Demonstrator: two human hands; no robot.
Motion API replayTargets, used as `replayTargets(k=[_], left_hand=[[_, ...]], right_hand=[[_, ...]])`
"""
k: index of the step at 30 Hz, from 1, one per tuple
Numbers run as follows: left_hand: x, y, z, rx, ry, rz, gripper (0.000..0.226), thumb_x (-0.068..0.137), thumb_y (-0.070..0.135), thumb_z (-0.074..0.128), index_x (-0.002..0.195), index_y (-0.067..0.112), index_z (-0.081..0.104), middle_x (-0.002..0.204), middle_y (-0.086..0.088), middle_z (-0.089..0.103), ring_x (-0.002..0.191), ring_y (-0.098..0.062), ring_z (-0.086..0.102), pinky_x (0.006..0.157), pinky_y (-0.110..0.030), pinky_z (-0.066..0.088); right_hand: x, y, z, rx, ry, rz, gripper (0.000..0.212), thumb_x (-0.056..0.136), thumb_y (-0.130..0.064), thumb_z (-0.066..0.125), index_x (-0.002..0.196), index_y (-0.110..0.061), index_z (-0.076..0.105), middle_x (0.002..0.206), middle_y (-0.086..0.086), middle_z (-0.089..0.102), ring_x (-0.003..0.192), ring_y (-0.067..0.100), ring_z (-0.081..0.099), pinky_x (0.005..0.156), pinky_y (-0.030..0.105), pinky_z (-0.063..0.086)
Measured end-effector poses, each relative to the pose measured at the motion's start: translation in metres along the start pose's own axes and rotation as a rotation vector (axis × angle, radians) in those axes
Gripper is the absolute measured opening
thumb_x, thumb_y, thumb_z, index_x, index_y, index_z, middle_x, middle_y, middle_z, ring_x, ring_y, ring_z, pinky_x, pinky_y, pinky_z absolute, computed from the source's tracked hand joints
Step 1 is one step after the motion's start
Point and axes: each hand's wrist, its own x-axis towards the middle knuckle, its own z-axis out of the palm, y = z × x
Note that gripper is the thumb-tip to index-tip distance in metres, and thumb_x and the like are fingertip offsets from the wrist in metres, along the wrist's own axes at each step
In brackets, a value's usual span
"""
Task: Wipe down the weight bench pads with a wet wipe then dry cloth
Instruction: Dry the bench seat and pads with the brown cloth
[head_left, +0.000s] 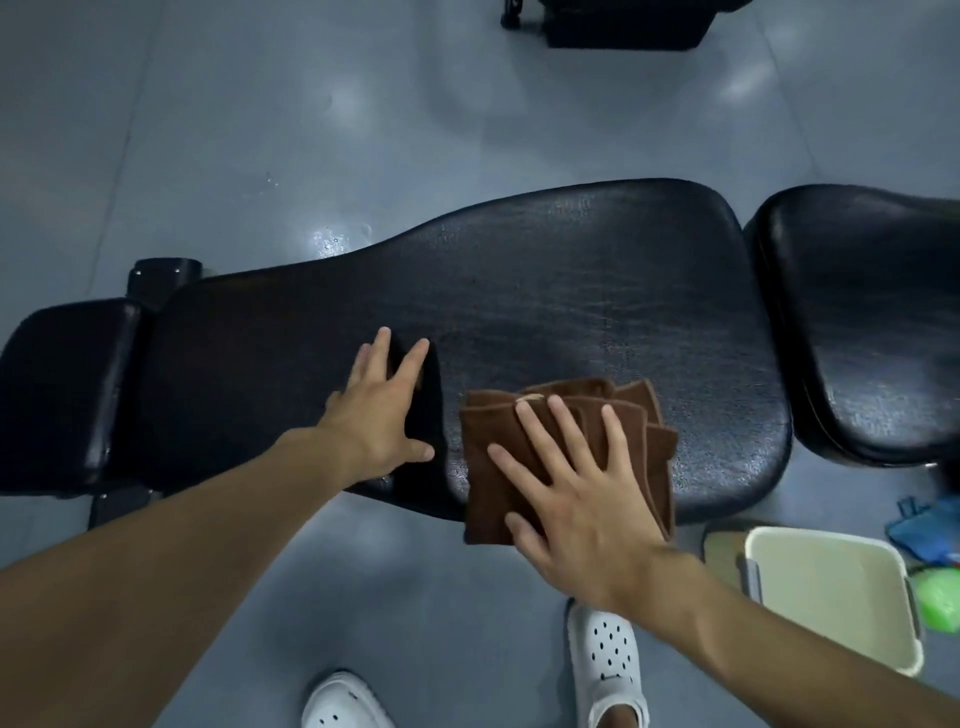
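Pressing down flat, the right hand (587, 509) is laid on the folded brown cloth (480, 483), with its fingers straight and spread, so nothing is gripped. The cloth is set on the near edge of the long black pad (597, 312) and hangs a little over it. The left hand (382, 415) is laid flat on the same pad, just beside the cloth, with fingers spread and nothing held. A cream bin (831, 597) is seen on the floor (415, 130) at the right.

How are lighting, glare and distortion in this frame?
Head view: dim; glare on the floor and sheen on the long pad, its left end near black; wide-angle lens bows the pad's edges; the left hand, right hand and cloth look sharp.
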Motion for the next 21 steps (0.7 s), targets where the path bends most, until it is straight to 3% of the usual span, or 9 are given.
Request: replayTargets(k=[6, 13, 17, 21], left_hand=[[0.005, -0.021, -0.002, 0.063, -0.056, -0.065, 0.133, 0.067, 0.053, 0.083, 0.141, 0.056, -0.027, 0.153, 0.004, -0.041, 0.145, -0.037, -0.027, 0.105, -0.079, 0.012], [0.010, -0.025, 0.004, 0.047, -0.063, -0.064, 0.134, 0.069, 0.049, 0.083, 0.137, 0.057, -0.032, 0.148, 0.005, -0.048, 0.142, -0.038, -0.032, 0.104, -0.079, 0.011], [0.013, -0.025, 0.005, 0.040, -0.066, -0.065, 0.134, 0.068, 0.049, 0.084, 0.136, 0.059, -0.032, 0.147, 0.006, -0.049, 0.141, -0.037, -0.034, 0.104, -0.079, 0.012], [0.013, -0.026, 0.007, 0.048, -0.060, -0.067, 0.135, 0.068, 0.048, 0.084, 0.135, 0.059, -0.033, 0.147, 0.007, -0.049, 0.141, -0.036, -0.035, 0.104, -0.079, 0.012]], right_hand=[[0.009, 0.000, 0.005, -0.021, 0.003, 0.086, 0.058, 0.090, -0.063, 0.038, 0.146, -0.047, 0.039, 0.164, 0.008, 0.020, 0.150, 0.039, 0.011, 0.110, 0.074, 0.011], [0.073, 0.009, -0.004, -0.038, 0.046, 0.151, 0.058, 0.092, -0.059, 0.030, 0.148, -0.047, 0.034, 0.164, 0.008, 0.017, 0.151, 0.037, 0.008, 0.111, 0.072, 0.006], [0.152, 0.033, -0.025, 0.004, 0.056, 0.216, 0.059, 0.093, -0.062, 0.015, 0.151, -0.050, 0.016, 0.166, 0.006, 0.000, 0.151, 0.034, -0.005, 0.111, 0.072, -0.001], [0.225, 0.060, -0.048, 0.049, 0.032, 0.262, 0.057, 0.094, -0.062, 0.018, 0.150, -0.051, 0.012, 0.166, 0.004, -0.005, 0.150, 0.034, -0.011, 0.110, 0.073, -0.005]])
